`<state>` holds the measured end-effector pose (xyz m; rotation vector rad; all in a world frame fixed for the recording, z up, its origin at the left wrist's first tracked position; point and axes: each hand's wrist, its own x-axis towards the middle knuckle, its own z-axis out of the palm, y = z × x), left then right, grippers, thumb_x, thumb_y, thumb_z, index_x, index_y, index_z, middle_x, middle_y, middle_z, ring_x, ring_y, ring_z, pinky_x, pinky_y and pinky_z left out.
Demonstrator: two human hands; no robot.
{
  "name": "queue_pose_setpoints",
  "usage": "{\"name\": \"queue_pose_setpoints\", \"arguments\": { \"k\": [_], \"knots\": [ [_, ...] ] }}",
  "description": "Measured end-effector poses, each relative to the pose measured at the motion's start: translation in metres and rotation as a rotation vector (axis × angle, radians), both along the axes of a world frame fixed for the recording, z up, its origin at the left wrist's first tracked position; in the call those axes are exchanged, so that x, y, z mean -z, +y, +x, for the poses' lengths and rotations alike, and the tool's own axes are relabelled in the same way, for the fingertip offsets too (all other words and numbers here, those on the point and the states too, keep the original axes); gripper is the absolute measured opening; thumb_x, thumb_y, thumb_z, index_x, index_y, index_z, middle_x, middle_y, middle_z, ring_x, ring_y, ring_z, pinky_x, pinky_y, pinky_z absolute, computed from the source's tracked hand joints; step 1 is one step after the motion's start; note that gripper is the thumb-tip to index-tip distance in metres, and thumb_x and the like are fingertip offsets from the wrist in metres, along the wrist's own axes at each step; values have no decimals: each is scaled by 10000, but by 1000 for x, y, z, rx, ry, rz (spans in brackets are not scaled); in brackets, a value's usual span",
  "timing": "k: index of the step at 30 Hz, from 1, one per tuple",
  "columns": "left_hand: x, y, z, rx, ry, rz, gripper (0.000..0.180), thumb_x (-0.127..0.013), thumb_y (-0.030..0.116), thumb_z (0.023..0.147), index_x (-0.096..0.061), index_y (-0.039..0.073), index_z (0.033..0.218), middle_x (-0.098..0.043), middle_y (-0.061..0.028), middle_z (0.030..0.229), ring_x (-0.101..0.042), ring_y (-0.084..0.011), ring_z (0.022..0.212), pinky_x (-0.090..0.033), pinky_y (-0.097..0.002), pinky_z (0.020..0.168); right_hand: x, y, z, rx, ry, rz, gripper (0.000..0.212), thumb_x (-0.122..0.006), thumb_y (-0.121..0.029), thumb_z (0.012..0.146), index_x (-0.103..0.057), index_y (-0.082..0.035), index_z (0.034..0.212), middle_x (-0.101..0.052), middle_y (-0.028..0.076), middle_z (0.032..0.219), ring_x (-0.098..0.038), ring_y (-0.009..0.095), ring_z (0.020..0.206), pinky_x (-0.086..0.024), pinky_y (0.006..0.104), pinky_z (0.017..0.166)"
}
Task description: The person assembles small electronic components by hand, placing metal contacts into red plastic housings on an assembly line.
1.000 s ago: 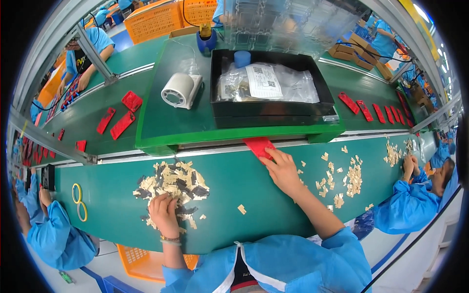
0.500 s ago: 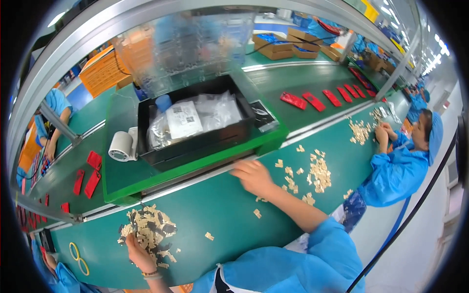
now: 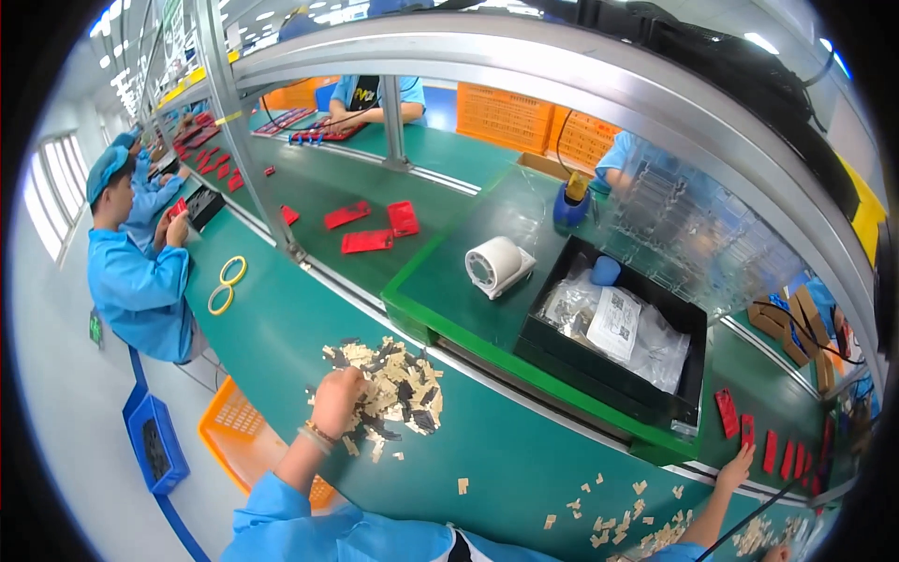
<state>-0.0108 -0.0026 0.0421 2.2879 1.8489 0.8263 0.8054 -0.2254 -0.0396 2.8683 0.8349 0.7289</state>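
Red case (image 3: 747,426): lay on the green belt (image 3: 730,363), its near end at the right fingertips.
Right hand (image 3: 736,468): reached far out; whether its fingers gripped could not be told.
Left hand (image 3: 336,403): fingers bent narrow against the cream-and-dark pile (image 3: 403,389); any hold was hidden.

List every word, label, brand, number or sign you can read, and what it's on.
White label in black tray: code and print too small to read.
Dark shirt: yellow lettering, not copied.
Orange crate: any print too small.
Green sign, upper left: too small.
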Motion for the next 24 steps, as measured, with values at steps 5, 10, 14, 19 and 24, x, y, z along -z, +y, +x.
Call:
{"name": "queue_pose_setpoints", "arguments": {
  "k": [5, 10, 14, 19, 24],
  "knots": [
    [-18, -7, 7, -30, -217, -11, 190, -579, 9, 830, -596, 27, 1019, -635, -163, 823, -621, -319, 791, -497, -378, 699, -20, 27, -18, -19, 41, -124, 387, -400, -85, 884, -507, -105, 1255, -548, 104, 1175, -528, 280, 1087, -423, 400, 871],
    [-20, -5, 41, 133, -687, -281, 85, -556, 38, 895, -611, 15, 955, -661, -59, 723, -598, -96, 632, -473, -247, 575, -41, -8, -98, -398, 27, 201, 379, -550, 17, 754, -558, -50, 1127, -574, 123, 983, -549, 331, 930, -436, 415, 805],
    [-15, -17, 82, 377, -1009, -501, 135, -482, 34, 944, -551, 20, 1060, -613, -34, 777, -547, -80, 664, -458, -216, 600, -81, -16, -248, -529, 215, 698, 353, -548, 54, 758, -576, -23, 1101, -566, 124, 972, -543, 302, 863, -453, 377, 719],
    [-19, -13, 125, 572, -1195, -841, 102, -501, 102, 961, -514, 27, 1028, -641, -64, 815, -554, -76, 643, -430, -196, 557, -45, -35, -400, -637, 1057, 456, 152, -672, -201, 735, -603, -66, 721, -591, 79, 755, -557, 253, 629, -427, 365, 551],
    [-21, -9, 118, 623, -1310, -879, 117, -523, 122, 953, -514, 28, 1020, -648, -61, 805, -571, -92, 639, -428, -198, 557, -78, 38, -514, -1709, 509, 106, 321, -709, -117, 653, -663, -88, 969, -606, 43, 918, -597, 192, 765, -491, 327, 611]
  ]
}}
